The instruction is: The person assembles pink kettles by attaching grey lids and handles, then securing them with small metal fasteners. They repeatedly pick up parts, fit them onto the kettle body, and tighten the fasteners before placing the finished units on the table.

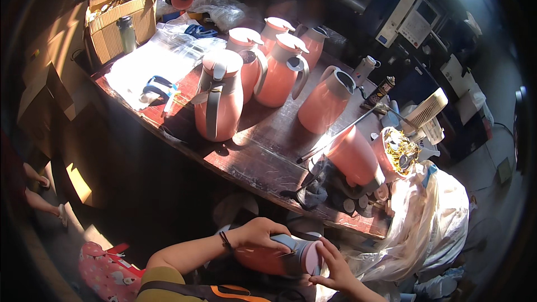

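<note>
A pink thermos jug (263, 262) lies on its side at my lap, with grey at its handle and collar. My left hand (258, 233) is wrapped over its top side by the grey handle. At the jug's right end, my right hand (334, 267) grips the round pink lid (312, 258) between thumb and fingers. Whether the lid sits fully on the collar, I cannot tell. Across the table, the nearest standing lidded jug (221, 113) has a grey handle. An open-topped pink jug (326, 102) stands right of it, and another jug (355, 157) lies tilted near the right corner.
Several more pink jugs (274, 78) stand on the dark red table (257, 159). A cardboard box (123, 22), a bottle (127, 34) and clear plastic bags occupy its far left. On the right are a bowl of yellowish bits (400, 151), a spray can (380, 90) and a large plastic bag (430, 207).
</note>
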Tool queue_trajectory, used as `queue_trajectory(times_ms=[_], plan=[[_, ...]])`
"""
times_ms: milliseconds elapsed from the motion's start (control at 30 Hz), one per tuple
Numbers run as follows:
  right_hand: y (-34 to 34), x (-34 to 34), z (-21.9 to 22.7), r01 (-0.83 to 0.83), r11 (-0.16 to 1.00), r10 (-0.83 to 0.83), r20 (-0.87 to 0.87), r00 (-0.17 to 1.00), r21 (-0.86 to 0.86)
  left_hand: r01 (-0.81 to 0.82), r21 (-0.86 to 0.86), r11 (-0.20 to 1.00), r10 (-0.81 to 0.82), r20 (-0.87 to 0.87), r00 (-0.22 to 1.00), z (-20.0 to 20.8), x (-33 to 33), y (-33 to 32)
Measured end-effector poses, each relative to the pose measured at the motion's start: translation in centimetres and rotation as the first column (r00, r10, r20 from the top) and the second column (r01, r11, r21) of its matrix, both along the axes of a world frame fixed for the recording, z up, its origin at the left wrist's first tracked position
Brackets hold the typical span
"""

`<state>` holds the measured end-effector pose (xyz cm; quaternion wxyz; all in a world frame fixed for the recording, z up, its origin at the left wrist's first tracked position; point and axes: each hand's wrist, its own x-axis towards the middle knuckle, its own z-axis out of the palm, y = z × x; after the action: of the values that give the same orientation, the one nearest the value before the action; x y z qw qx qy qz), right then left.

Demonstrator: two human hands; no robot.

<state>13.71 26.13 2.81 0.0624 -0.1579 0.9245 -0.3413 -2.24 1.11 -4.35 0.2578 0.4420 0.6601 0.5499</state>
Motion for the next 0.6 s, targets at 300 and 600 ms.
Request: queue_trajectory(times_ms=[300,600], plan=[[-0.5,-3.6,-1.3,-0.430,0.901,0.399,-0.274,0.875,-0.062,0.125,0.029,0.992,-0.126,0.389,0.912,-1.3,-1.7,-0.6],[-2.1,-2.5,-3.4,0.365,0.900,-0.374,0.007,0.927,-0.237,-0.489,-0.239,0.839,0.496,-0.033,0.867,4.0,8.2,0.9]])
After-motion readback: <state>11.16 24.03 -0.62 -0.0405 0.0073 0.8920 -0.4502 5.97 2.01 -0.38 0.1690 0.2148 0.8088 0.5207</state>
